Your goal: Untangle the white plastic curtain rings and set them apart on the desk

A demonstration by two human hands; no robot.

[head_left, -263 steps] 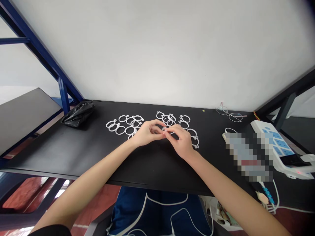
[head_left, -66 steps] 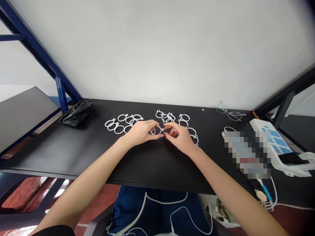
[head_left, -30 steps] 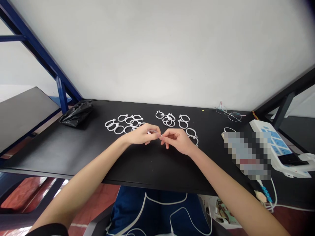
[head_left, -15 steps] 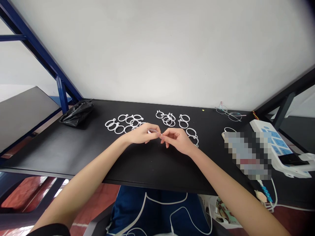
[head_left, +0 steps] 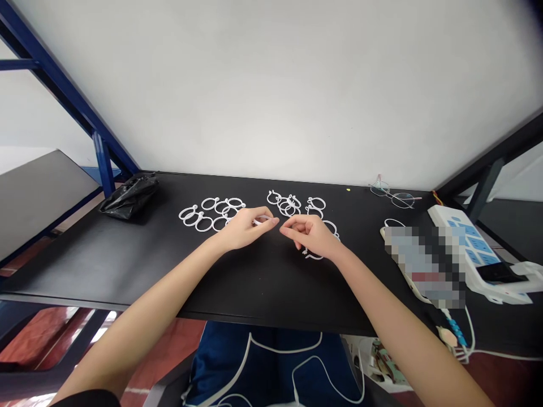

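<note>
Between the thumb and fingers of my left hand (head_left: 250, 227) is a white plastic ring (head_left: 263, 219), mostly hidden by the fingers. My right hand (head_left: 310, 233) is a short gap to the right. Its thumb and index finger are pinched and its other fingers curled; what they hold, if anything, is hidden. Just below it shows an open white ring (head_left: 314, 258), partly covered; I cannot tell whether the hand touches it. Several white rings with small end knobs lie left of my hands (head_left: 204, 224), and several more lie behind them (head_left: 290, 207).
A black plastic bag (head_left: 129, 196) lies at the back left of the black table (head_left: 127, 254). Glasses (head_left: 402, 200) lie at the back right. A blurred phone-like object (head_left: 424, 265) and a white power strip (head_left: 470, 243) with cables occupy the right side.
My hands have drawn slightly apart; the right fingertips have come away from the ring in my left hand. An open ring now shows below my right hand.
</note>
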